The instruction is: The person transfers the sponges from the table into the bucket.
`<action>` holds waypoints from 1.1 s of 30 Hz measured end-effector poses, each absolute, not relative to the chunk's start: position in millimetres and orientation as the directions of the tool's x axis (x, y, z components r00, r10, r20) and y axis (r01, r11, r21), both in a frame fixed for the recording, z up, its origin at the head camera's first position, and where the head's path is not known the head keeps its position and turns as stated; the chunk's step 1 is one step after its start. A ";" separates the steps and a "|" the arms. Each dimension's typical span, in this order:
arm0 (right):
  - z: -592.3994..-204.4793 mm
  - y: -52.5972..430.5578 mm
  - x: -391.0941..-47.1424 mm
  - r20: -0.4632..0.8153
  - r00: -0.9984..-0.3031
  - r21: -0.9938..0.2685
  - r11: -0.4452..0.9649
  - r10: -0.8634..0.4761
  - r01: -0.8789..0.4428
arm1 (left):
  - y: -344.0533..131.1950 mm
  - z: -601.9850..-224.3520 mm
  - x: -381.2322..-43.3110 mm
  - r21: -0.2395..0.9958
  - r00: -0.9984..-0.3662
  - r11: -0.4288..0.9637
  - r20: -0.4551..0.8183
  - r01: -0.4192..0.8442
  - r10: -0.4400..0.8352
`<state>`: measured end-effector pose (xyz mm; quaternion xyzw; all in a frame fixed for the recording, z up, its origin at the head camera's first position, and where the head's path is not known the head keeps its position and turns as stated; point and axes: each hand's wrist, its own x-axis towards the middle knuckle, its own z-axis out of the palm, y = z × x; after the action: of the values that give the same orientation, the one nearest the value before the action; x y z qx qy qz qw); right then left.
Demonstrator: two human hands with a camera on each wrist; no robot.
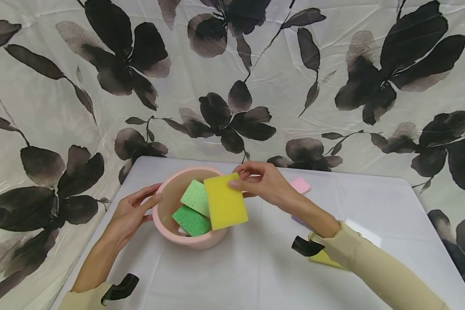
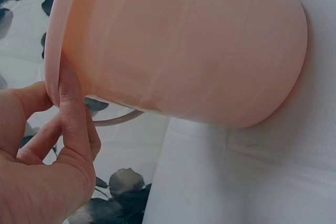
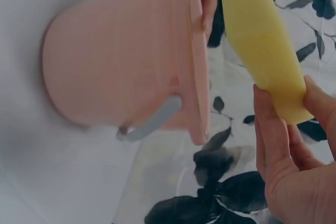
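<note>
A pink bucket [image 1: 201,244] stands upright on the white table. At its left side my left hand [image 1: 133,206] pinches the rim between thumb and fingers; the left wrist view shows this grip [image 2: 63,140] close up. Inside lie a light green sponge [image 1: 194,196] and a darker green sponge [image 1: 191,221], with a sliver of something pale under them. My right hand [image 1: 269,184] pinches a yellow sponge [image 1: 227,206] by one end, over the bucket's right rim. In the right wrist view the yellow sponge [image 3: 262,45] is thick and held beyond the bucket's mouth.
Right of the bucket, partly behind my right forearm, lie a pink piece [image 1: 300,185], a purple piece [image 1: 300,221] and another yellow piece [image 1: 327,259]. The bucket's grey handle [image 3: 157,118] hangs down outside. A floral cloth [image 1: 302,99] rises behind the table.
</note>
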<state>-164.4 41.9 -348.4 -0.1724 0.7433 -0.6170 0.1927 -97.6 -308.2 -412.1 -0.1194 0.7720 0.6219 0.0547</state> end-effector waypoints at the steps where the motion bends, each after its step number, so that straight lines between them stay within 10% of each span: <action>1: -348.2 39.1 -166.4 -0.071 -0.868 -0.984 0.178 -0.491 -0.020 | -307.8 -411.9 -98.1 0.947 -0.966 0.199 -0.231 -0.250 -0.116; 33: -387.2 -42.5 -185.5 0.110 -0.776 -0.865 0.325 -0.621 -0.383 | -300.8 -412.0 -100.2 0.945 -0.964 0.206 -0.234 -0.256 -0.126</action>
<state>-185.5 -42.5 -387.2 -0.3118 0.8047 -0.4902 0.1217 -100.2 -300.8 -412.0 -0.1230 0.7747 0.6179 0.0526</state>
